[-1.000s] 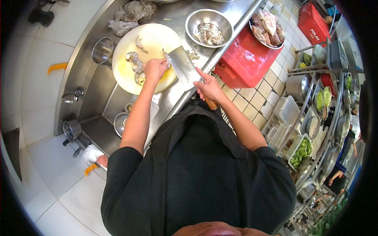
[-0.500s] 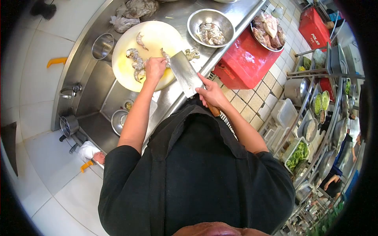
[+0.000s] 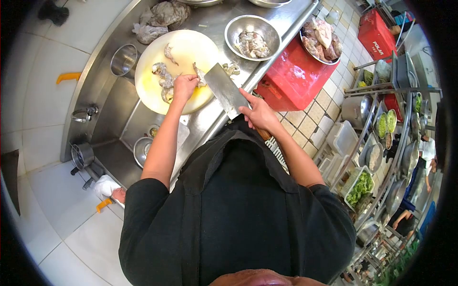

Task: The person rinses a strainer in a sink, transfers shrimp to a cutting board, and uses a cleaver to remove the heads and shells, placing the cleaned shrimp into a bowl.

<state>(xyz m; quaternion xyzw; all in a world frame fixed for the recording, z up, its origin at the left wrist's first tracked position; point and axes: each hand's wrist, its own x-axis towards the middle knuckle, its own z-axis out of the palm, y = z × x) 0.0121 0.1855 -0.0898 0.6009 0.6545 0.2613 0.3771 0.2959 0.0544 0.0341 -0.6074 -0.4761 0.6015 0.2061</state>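
My right hand [image 3: 258, 112] is wrapped round the handle of a wide cleaver [image 3: 225, 90], one finger along its blade. The blade's far end lies over the right edge of the round, yellow-stained cutting board [image 3: 191, 45], beside a shrimp [image 3: 199, 75]. My left hand [image 3: 185, 87] is closed in a pinch at the near end of that shrimp. To its left several grey shrimp [image 3: 163, 75] lie bunched on the board, and another shrimp [image 3: 170, 53] lies above them. Shell scraps [image 3: 232, 69] sit on the steel just right of the board.
A perforated bowl [image 3: 253, 38] of shrimp stands beyond the scraps. On a red cooler [image 3: 298, 76] rests a bowl of meat [image 3: 324, 38]. Plastic bags [image 3: 164, 14], a metal pot [image 3: 125, 60] and a sink [image 3: 107, 109] are at the left. Shelves [image 3: 377, 90] stand at the right, with people behind.
The view has shifted slightly. The cleaver and both hands keep nearly the same places, with my left hand slightly lower against the shrimp.
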